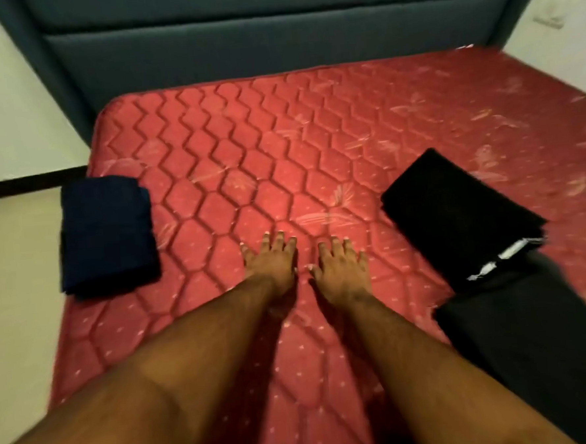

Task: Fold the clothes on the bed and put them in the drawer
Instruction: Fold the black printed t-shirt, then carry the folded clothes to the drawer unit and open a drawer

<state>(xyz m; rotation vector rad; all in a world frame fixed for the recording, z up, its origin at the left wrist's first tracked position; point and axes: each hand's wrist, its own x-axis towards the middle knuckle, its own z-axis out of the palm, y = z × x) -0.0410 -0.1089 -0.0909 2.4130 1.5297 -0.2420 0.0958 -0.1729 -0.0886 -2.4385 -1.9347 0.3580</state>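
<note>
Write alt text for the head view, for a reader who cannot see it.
Two bare hands, the left hand and right hand, lie open and flat side by side on a red quilted mattress, holding nothing. A folded navy garment lies at the mattress's left edge, a folded black garment to the right, with a dark headboard beyond.

Red quilted mattress (280, 147); navy folded cloth (107, 233); black folded cloth (455, 212)

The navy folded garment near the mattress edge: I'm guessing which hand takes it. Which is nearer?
Left. The left hand lies flat just right of the navy folded garment; the right hand lies beyond it.
</note>
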